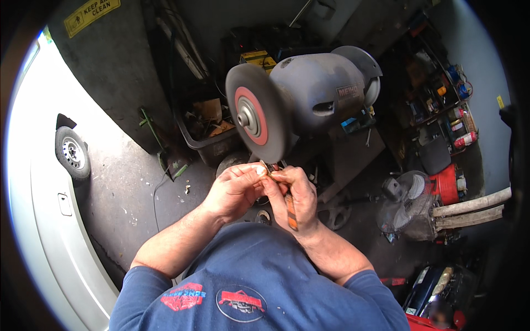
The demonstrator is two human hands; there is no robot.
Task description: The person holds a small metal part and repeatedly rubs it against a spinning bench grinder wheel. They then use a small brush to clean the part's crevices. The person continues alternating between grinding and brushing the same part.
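Just below the dark wheel (255, 115) of a bench grinder (320, 83), my two hands meet at the fingertips. My left hand (237, 186) is closed, its thumb and fingers pinching a small metal piece (267, 169) that is mostly covered. My right hand (298, 193) closes around a slim tool with an orange-and-black handle (291, 212), which sticks out below the fingers toward my body. The tool's working end is hidden between the hands, so its kind is unclear. A red disc surrounds the wheel's hub. Whether the small piece touches the wheel cannot be made out.
A black bin (207, 140) of scraps stands behind the wheel's left side. A white vehicle (55, 220) and a loose-looking tyre (72, 153) are at left. Right of me are a fan (406, 201), pale hoses (472, 208) and cluttered shelves (436, 99). A cable (156, 198) crosses the floor.
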